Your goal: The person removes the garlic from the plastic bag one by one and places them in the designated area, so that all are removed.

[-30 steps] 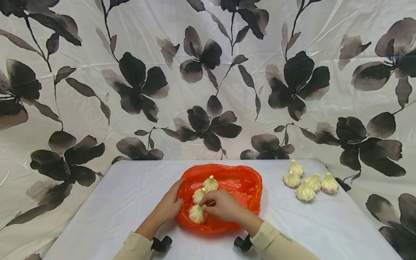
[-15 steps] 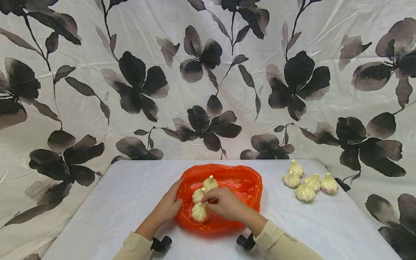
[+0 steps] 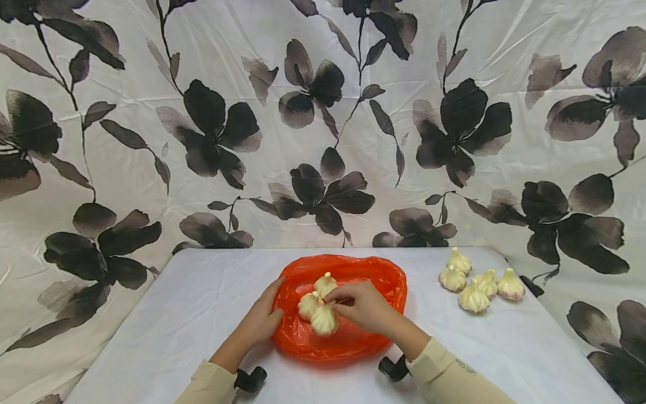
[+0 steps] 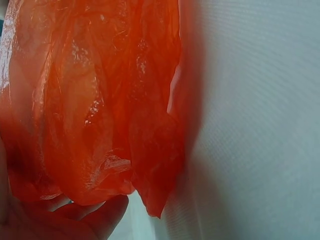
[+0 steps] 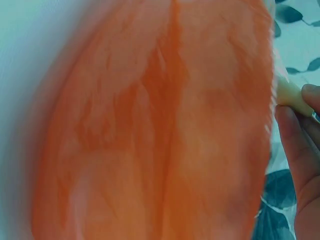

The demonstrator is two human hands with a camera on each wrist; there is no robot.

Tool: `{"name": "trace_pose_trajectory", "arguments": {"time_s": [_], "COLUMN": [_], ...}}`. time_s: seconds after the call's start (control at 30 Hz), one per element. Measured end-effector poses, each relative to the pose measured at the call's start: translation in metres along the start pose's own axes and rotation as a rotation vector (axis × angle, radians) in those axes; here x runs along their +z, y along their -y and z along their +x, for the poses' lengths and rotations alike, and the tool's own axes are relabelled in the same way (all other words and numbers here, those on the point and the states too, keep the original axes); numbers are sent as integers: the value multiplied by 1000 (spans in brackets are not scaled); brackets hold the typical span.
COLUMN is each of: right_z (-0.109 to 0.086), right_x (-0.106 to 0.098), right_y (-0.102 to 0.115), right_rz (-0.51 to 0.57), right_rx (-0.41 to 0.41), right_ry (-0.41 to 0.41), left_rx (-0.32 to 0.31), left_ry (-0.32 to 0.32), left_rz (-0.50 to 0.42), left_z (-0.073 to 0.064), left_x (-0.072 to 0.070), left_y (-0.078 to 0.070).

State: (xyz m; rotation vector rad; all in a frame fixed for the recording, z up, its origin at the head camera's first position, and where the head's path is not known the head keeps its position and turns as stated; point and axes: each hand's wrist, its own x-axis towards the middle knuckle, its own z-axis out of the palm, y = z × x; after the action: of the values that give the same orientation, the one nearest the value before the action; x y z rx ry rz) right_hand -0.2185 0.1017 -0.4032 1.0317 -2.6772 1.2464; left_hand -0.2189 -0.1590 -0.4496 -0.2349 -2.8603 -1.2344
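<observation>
A red plastic bag (image 3: 375, 269) stands with its mouth spread wide on the white table. My right hand (image 3: 368, 306) pinches a garlic bulb (image 3: 324, 321) by its stem, over the near part of the bag's mouth; in the right wrist view, thumb and fingertips (image 5: 286, 117) close on the pale stem. Two more bulbs, a middle garlic bulb (image 3: 309, 306) and a far garlic bulb (image 3: 325, 284), sit inside the bag just beyond the held one. My left hand (image 3: 262, 317) rests against the bag's left side, its fingers (image 4: 112, 215) along the outside of the plastic.
At the table's back right corner lies a group of several garlic bulbs (image 3: 474, 297). Behind the white table (image 3: 202, 292) hangs a flower-printed curtain (image 3: 383, 185). A black wrist-camera mount (image 3: 250, 380) sits under each wrist.
My right hand has drawn the pinched garlic bulb rightward and slightly up, away from the bag's left wall. The left hand and the other bulbs have stayed put.
</observation>
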Motion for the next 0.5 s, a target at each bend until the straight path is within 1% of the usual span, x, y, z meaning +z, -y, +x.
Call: {"name": "trace_pose_trajectory", "arguments": {"time_s": [0.23, 0.33, 0.5], "right_z": [-4, -5, -8], "right_x": [-12, -20, -36], "right_y": [-2, -2, -1], "right_rz": [-4, -3, -6], "right_rx": [6, 5, 42], "right_ry": [-55, -73, -103], "left_rx": [-6, 1, -9], "left_ry": [0, -4, -2], "left_rz": [-10, -4, -3], "left_z": [-2, -2, -3], "left_x": [-1, -1, -2], "left_y": [1, 1, 0]}}
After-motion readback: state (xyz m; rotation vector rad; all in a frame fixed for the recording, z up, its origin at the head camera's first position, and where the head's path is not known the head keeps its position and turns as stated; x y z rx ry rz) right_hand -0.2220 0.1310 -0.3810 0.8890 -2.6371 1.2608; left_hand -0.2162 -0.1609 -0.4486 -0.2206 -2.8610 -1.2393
